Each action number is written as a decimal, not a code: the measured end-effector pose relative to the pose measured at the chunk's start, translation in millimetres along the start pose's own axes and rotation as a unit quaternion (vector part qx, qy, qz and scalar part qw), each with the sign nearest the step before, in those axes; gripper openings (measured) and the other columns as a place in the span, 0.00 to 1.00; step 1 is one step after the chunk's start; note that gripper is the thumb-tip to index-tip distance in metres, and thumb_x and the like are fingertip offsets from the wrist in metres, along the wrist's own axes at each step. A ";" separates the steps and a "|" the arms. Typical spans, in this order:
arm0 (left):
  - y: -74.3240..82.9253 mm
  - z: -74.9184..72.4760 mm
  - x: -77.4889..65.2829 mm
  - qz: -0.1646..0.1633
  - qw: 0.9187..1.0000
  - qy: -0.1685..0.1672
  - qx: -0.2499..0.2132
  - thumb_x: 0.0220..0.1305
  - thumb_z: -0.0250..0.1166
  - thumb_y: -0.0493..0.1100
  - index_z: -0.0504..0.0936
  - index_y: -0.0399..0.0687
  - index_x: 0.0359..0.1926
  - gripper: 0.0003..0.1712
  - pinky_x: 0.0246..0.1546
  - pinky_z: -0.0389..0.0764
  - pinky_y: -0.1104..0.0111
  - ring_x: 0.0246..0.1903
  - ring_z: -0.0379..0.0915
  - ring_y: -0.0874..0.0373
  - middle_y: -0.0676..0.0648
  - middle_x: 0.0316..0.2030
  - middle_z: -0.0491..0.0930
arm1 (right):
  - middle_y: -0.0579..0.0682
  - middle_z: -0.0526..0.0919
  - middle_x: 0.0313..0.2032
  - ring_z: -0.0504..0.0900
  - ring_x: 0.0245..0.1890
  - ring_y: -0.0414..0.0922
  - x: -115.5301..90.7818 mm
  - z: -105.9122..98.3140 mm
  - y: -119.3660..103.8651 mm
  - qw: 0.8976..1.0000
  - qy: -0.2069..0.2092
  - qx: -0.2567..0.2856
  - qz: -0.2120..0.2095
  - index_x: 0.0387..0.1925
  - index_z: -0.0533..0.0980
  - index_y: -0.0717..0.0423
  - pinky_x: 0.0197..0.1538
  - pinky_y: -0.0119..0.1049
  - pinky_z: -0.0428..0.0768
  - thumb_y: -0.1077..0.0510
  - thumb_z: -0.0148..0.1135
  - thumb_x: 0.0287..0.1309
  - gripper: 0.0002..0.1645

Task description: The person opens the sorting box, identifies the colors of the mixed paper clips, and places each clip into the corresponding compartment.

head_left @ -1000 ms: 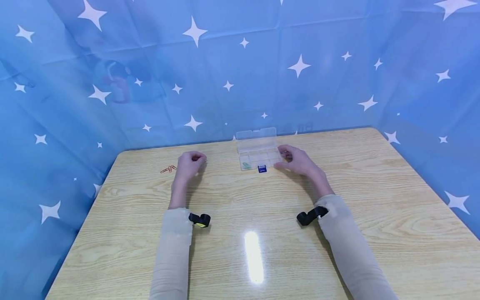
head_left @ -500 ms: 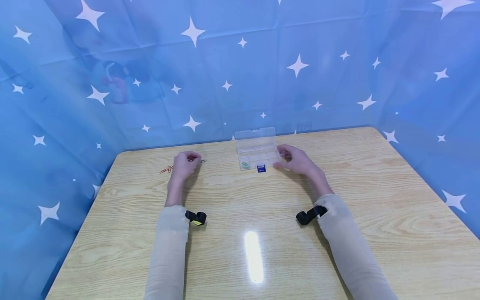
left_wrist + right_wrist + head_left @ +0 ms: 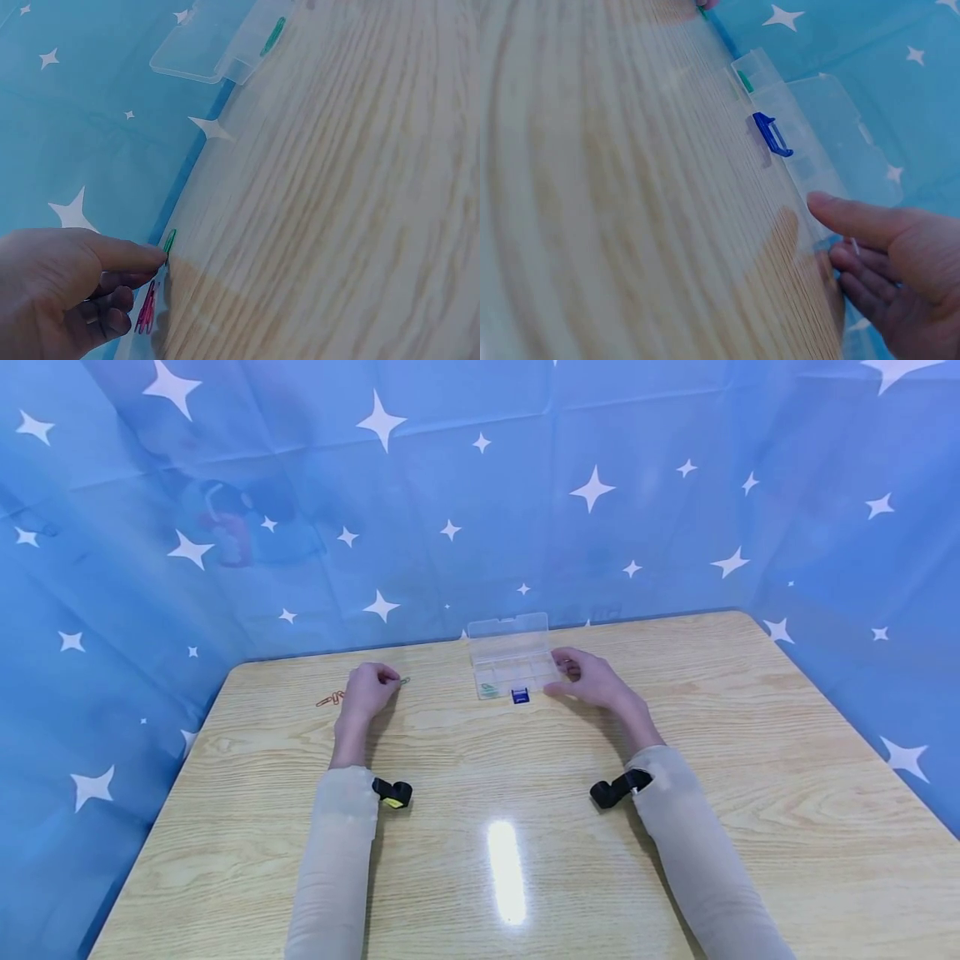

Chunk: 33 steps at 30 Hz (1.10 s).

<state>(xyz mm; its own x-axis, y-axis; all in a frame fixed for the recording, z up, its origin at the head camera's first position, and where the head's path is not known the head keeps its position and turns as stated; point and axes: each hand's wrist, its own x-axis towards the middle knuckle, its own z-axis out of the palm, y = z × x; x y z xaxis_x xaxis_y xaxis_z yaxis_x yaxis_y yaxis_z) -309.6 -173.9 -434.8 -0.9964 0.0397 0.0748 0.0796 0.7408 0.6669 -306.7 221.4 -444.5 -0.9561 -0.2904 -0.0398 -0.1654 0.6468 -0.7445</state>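
In the head view my left hand (image 3: 365,690) pinches a green paper clip (image 3: 405,681) between thumb and index finger. The clip (image 3: 171,240) sticks out past the fingertips in the left wrist view. Just left of that hand lie several red paper clips (image 3: 330,698), partly covered by it. My right hand (image 3: 592,680) grips the right end of a clear compartment box (image 3: 517,675), thumb at the front and fingers behind. The box's lid (image 3: 507,635) is raised at the back. Green paper clips (image 3: 745,81) lie in its left front compartment.
A blue latch (image 3: 772,135) sticks out from the box's front side. The wooden table (image 3: 450,760) ends at its back edge against a blue cloth (image 3: 420,485) with white stars. Each sleeve carries a black wrist camera (image 3: 393,792).
My left hand has shifted slightly left, and the green paper clip in its fingertips has come into sight. The right hand stays at the box's right end.
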 end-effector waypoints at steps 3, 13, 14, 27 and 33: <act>-1.5 0.4 0.3 -0.002 1.000 -0.005 0.008 0.71 0.60 0.36 0.86 0.34 0.44 0.10 0.47 0.78 0.55 0.42 0.78 0.45 0.36 0.43 0.83 | 0.64 0.71 0.66 0.68 0.66 0.59 0.4 0.0 -0.5 1.000 -0.001 0.001 -0.002 0.74 0.61 0.60 0.69 0.54 0.65 0.50 0.71 0.63 0.45; -2.8 2.4 -1.0 0.006 1.000 -0.012 0.001 0.71 0.61 0.36 0.86 0.33 0.43 0.10 0.46 0.79 0.55 0.41 0.79 0.45 0.37 0.40 0.84 | 0.64 0.71 0.65 0.68 0.66 0.60 -1.4 0.1 -0.8 1.000 0.000 0.001 0.001 0.74 0.61 0.61 0.69 0.54 0.66 0.51 0.71 0.63 0.45; -2.7 2.8 -1.4 0.007 1.000 -0.011 -0.001 0.71 0.62 0.36 0.86 0.34 0.43 0.10 0.46 0.79 0.56 0.41 0.79 0.45 0.37 0.40 0.84 | 0.64 0.71 0.65 0.69 0.66 0.60 -1.4 0.2 -0.7 1.000 0.000 0.001 0.001 0.74 0.61 0.61 0.69 0.54 0.66 0.51 0.71 0.63 0.45; 8.9 5.6 -3.5 0.052 0.998 0.013 -0.039 0.68 0.62 0.35 0.86 0.32 0.42 0.10 0.42 0.79 0.58 0.36 0.79 0.47 0.37 0.36 0.84 | 0.64 0.71 0.65 0.69 0.66 0.59 -1.9 0.0 -1.6 1.000 0.004 0.001 -0.001 0.74 0.62 0.61 0.68 0.54 0.66 0.51 0.71 0.63 0.44; 15.8 11.3 -6.1 0.074 0.995 0.007 -0.062 0.68 0.62 0.35 0.85 0.32 0.41 0.09 0.39 0.78 0.62 0.33 0.77 0.50 0.39 0.34 0.83 | 0.64 0.72 0.64 0.69 0.66 0.59 -1.0 0.0 -1.0 1.000 0.004 0.001 -0.002 0.74 0.61 0.61 0.68 0.54 0.66 0.52 0.71 0.63 0.44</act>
<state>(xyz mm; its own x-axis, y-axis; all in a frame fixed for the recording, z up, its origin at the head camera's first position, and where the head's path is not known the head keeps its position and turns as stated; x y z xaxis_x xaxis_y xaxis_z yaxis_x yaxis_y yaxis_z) -302.5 -154.9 -433.0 -0.9730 0.1332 0.1885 0.2297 0.6385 0.7346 -305.6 221.1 -443.8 -0.9570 -0.2883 -0.0316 -0.1694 0.6440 -0.7460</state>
